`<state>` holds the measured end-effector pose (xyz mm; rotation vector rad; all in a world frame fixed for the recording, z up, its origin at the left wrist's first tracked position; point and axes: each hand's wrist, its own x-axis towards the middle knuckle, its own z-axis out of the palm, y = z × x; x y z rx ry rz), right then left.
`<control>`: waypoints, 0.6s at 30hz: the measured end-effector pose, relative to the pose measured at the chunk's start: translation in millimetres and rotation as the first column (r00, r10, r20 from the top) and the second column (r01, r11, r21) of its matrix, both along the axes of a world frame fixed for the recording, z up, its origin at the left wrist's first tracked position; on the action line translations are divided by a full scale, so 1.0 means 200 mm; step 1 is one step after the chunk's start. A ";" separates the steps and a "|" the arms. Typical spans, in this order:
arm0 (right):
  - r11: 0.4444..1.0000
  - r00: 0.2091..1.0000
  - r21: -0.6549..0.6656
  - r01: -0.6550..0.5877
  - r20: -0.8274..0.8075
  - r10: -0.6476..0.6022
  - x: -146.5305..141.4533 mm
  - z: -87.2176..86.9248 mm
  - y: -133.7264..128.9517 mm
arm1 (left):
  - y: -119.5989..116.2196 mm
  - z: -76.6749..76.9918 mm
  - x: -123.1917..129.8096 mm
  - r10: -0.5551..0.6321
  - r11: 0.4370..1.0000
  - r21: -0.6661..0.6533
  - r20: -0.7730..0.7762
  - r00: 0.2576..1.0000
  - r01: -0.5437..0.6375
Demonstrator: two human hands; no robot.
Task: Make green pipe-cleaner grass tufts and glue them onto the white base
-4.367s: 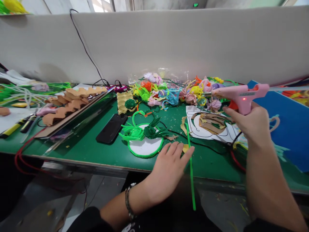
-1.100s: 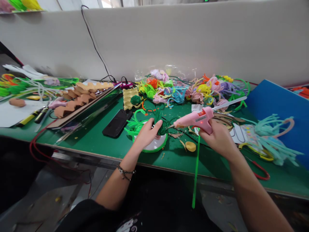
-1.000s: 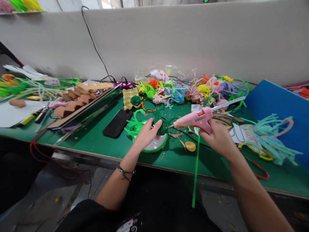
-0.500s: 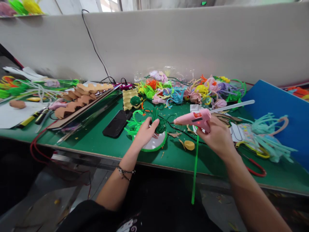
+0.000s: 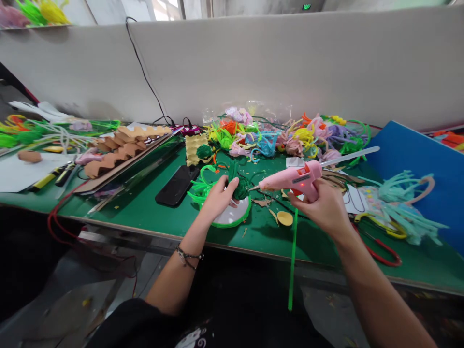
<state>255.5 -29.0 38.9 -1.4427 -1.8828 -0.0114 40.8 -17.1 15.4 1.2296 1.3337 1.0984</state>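
Observation:
My left hand [image 5: 222,195] is closed around a dark green bundle of fuzzy strands [image 5: 239,187], held over a white disc [image 5: 232,217] with a bright green fuzzy rim. A bright green pipe-cleaner shape [image 5: 203,186] curls up at the disc's left. In my right hand [image 5: 326,205] is a pink hot glue gun [image 5: 290,179], its nozzle tip pointing left, close to or touching the bundle. A clear glue stick [image 5: 351,155] sticks out of its back. Below that hand a long green pipe cleaner [image 5: 293,261] reaches past the table edge; its upper end is hidden.
A black phone [image 5: 174,186] lies left of the disc. Egg-carton strips [image 5: 119,152] and markers [image 5: 45,179] lie farther left. Colourful pipe-cleaner pieces [image 5: 266,140] are heaped at the back. Yellow-and-red-handled pliers [image 5: 384,251] and a blue board [image 5: 416,174] are at right.
The glue gun has turned slightly, and its nozzle has come down and left to the dark green bundle. My left hand stays almost where it was.

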 end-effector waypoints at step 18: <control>0.997 0.990 0.076 0.015 0.136 -0.025 0.03 -0.02 0.03 | -0.01 0.02 0.01 -0.001 0.999 -0.032 0.049 0.999 0.003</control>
